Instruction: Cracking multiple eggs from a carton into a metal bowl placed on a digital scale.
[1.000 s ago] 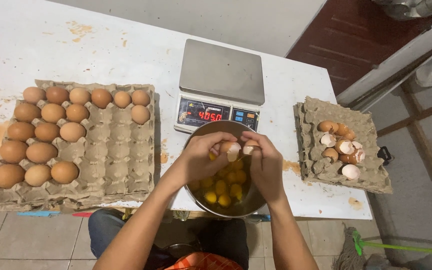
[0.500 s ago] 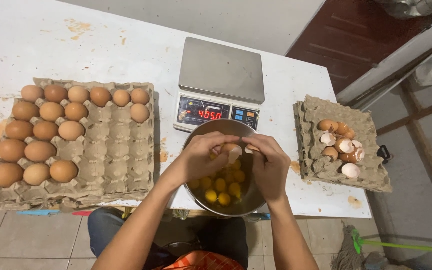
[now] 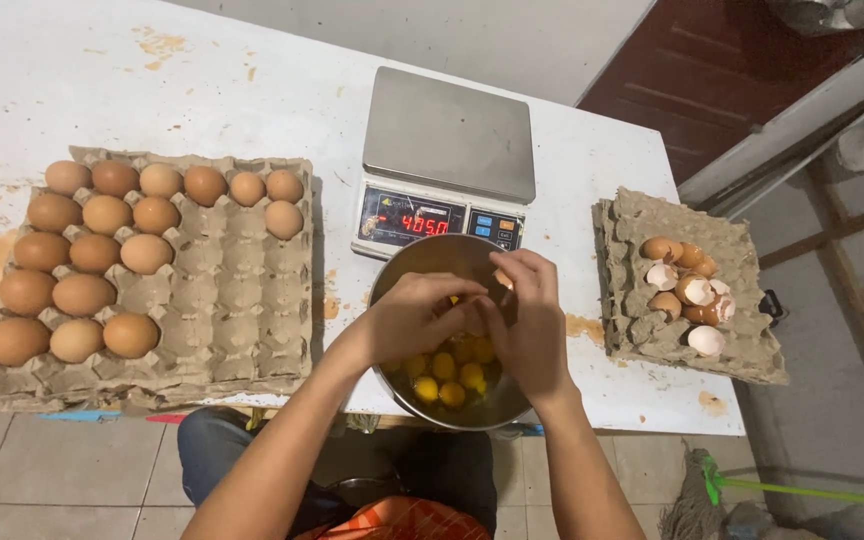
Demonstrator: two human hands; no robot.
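Note:
My left hand [image 3: 414,318] and my right hand [image 3: 524,322] meet over a metal bowl [image 3: 432,258] at the table's front edge. Together they hold a cracked brown egg [image 3: 503,280]; only a bit of shell shows between the fingers. Several yellow yolks [image 3: 448,372] lie in the bowl beneath my hands. A cardboard egg tray [image 3: 252,310] on the left carries several whole brown eggs [image 3: 107,215] in its left and back cells.
A digital scale [image 3: 449,135] with a steel platform and lit red display stands just behind the bowl. On the right a second cardboard tray [image 3: 642,310] holds several empty shells [image 3: 690,290]. The white table [image 3: 202,90] has orange stains. A green-handled mop [image 3: 722,480] lies on the floor.
Both hands have closed in tighter around the egg over the bowl, hiding more of the shell. Trays, scale and bowl have stayed where they were.

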